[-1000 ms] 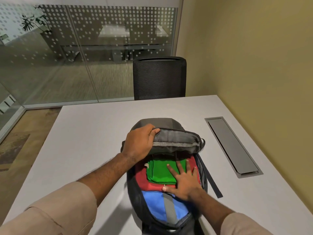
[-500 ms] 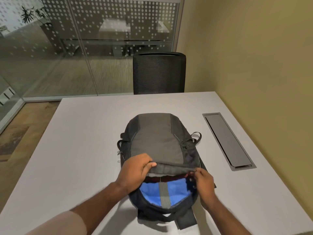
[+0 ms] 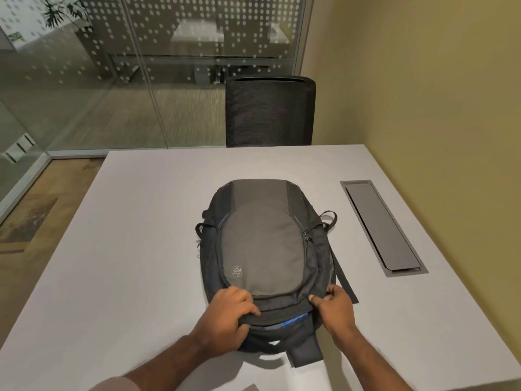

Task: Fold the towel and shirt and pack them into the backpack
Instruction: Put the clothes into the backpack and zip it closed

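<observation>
A grey and black backpack point(image 3: 263, 246) lies flat in the middle of the pale worktop point(image 3: 135, 244), front panel up, its top end toward the bottom of the frame. The flap is down over the main compartment, with only a thin strip of blue lining showing at the near edge. The left hand point(image 3: 228, 314) is closed on the flap's near edge at lower centre, fingers curled over the fabric. The right hand point(image 3: 335, 309) pinches the backpack's edge just to the right, thumb and fingers together; whether it holds a zip pull cannot be told. The towel and shirt are not visible. A grey cable hatch point(image 3: 380, 227) is set into the worktop at right, and a black chair point(image 3: 269, 111) stands beyond the far edge.
</observation>
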Tool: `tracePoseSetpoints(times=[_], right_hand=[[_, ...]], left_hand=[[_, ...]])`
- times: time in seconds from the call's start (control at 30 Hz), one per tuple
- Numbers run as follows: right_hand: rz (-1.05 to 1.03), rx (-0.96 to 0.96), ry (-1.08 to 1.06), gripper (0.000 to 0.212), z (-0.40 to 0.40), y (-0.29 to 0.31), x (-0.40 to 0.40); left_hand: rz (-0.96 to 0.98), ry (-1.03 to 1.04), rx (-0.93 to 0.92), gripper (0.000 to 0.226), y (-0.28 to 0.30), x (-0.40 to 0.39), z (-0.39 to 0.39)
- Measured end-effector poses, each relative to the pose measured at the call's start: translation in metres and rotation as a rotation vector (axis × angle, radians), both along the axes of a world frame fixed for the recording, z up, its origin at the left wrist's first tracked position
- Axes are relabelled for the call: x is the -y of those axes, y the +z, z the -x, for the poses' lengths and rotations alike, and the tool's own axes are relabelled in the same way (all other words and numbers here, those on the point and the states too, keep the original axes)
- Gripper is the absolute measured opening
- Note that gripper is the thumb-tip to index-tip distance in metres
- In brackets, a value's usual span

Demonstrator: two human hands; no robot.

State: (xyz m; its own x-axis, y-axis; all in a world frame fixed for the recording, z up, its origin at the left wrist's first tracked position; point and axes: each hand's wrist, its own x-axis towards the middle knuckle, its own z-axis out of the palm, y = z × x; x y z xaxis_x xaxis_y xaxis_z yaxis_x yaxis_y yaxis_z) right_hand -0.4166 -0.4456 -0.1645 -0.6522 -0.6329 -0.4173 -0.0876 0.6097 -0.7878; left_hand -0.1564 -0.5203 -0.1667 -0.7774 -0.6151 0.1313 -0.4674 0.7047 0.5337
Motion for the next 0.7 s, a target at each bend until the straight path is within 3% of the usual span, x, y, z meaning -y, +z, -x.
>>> tracePoseSetpoints(times=[0.17, 0.3, 0.43, 0.7], right_hand=[[-0.028, -0.141, 0.085, 0.053, -0.002, 0.010, -0.001], [0.007, -0.259, 0.097, 0.050, -0.008, 0.032, 0.005], [0.034, -0.535, 0.155, 0.059, -0.018, 0.049, 0.025], [0.186, -0.688, 0.597, 0.023, -0.081, 0.077, 0.118]], left_hand=[[0.016, 0.065, -0.142, 0.023, 0.015, 0.010, -0.011], [0.070, 0.443, -0.284, 0.013, 0.014, 0.033, -0.032], [-0.086, 0.713, -0.247, 0.020, -0.006, 0.067, -0.054], [-0.534, 0.815, -0.207, 0.038, -0.025, 0.132, -0.058]])
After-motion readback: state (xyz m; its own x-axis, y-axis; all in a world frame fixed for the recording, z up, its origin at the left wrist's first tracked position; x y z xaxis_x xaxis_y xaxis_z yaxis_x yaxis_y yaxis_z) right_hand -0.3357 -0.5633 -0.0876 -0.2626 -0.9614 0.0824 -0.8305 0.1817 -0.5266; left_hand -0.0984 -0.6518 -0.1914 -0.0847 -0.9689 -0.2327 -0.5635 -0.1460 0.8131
